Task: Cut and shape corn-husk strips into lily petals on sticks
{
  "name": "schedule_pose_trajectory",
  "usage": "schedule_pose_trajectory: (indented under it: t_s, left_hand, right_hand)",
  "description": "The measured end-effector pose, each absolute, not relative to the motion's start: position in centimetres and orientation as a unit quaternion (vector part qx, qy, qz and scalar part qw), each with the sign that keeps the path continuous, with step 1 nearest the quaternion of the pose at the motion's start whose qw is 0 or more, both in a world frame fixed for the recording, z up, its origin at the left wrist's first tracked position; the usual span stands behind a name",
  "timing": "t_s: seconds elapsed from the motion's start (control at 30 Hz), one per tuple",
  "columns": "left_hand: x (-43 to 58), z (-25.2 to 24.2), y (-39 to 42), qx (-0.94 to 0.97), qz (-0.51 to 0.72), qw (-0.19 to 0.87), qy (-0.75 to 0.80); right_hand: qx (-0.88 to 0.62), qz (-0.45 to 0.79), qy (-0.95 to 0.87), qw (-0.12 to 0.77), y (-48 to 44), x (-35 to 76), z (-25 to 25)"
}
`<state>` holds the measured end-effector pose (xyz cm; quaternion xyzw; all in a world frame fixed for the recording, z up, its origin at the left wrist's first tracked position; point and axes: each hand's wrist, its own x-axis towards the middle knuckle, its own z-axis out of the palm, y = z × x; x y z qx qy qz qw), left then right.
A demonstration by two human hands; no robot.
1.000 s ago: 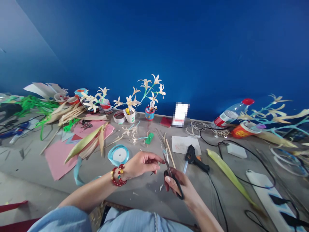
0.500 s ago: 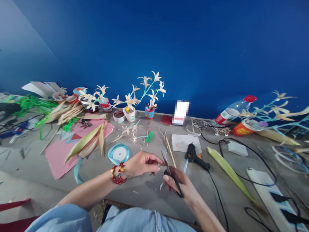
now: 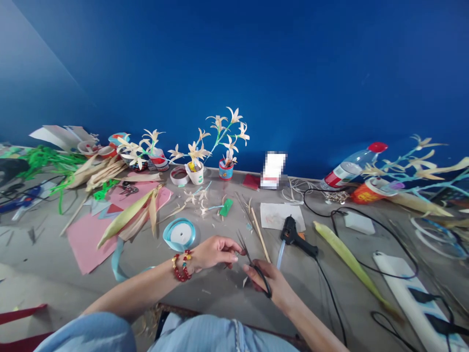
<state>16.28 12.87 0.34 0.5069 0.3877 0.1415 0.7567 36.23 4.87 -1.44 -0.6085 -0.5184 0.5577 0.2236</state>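
My right hand (image 3: 269, 286) grips a pair of black-handled scissors (image 3: 252, 266), blades pointing up and away toward the left hand. My left hand (image 3: 214, 252), with a red bead bracelet at the wrist, pinches a small thin piece I cannot make out, right at the scissor blades. Both hands hover just above the grey table (image 3: 220, 293) near its front edge. A few pale scraps lie on the table under them.
A black glue gun (image 3: 296, 239) with cord lies right of the hands. A blue ribbon spool (image 3: 179, 234), corn husks (image 3: 128, 217), pink paper (image 3: 90, 237) and wooden sticks (image 3: 260, 227) lie around. Cups of husk flowers (image 3: 220, 142) line the blue wall. A power strip (image 3: 414, 293) sits at right.
The scissors tilted lower and left, their blades meeting the piece in my left hand. Both hands shifted slightly left; the view drifted a little.
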Motion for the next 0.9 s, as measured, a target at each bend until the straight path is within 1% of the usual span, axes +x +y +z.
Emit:
schedule_pose_trajectory:
  t_s: [0.2, 0.4, 0.63, 0.8, 0.83, 0.9]
  left_hand:
    - [15.8, -1.6, 12.1, 0.476, 0.11, 0.77, 0.411]
    - [15.4, -1.9, 12.2, 0.457, 0.071, 0.772, 0.436]
    - [15.4, -2.0, 12.2, 0.455, 0.067, 0.78, 0.424]
    - [14.6, -1.9, 12.2, 0.495, 0.083, 0.748, 0.433]
    - [14.3, -1.8, 12.2, 0.508, 0.094, 0.736, 0.437]
    - [13.8, -1.5, 12.5, 0.534, 0.118, 0.708, 0.448]
  right_hand:
    - [-0.606, 0.569, -0.53, 0.167, 4.9, 36.3, -2.6]
    - [-0.599, 0.572, -0.542, 0.141, 5.2, 36.3, -2.5]
    - [-0.6, 0.563, -0.547, 0.159, 4.8, 36.1, -2.2]
    - [-0.596, 0.632, -0.475, 0.139, 4.6, 36.4, -1.6]
    - [-0.593, 0.635, -0.473, 0.147, 4.7, 36.7, -1.5]
    - [-0.591, 0.6, -0.507, 0.182, 5.3, 37.4, -1.5]
